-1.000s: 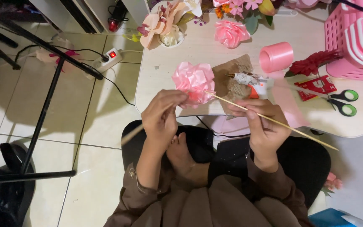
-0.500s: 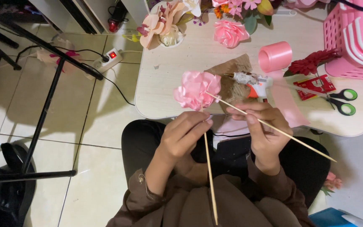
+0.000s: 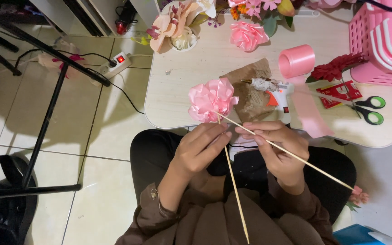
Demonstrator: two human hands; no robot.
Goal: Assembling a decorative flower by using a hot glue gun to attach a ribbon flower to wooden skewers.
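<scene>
A white power strip (image 3: 114, 65) is lying on the tiled floor at the left. The left hand (image 3: 200, 147) is pinching a thin wooden skewer (image 3: 235, 190) that is running down toward the lap. A pink ribbon flower (image 3: 211, 99) is sitting on a second skewer (image 3: 296, 156), just over the surface (image 3: 182, 100) edge; the right hand (image 3: 275, 147) is clenching that skewer. Farther right, a glue gun (image 3: 273, 88), a pink ribbon roll (image 3: 296, 60) and green-handled scissors (image 3: 370, 109) are resting on the surface.

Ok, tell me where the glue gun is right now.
The glue gun lies on the low table, its tip on a scrap of brown paper, just below the pink ribbon roll and left of the scissors.
</scene>
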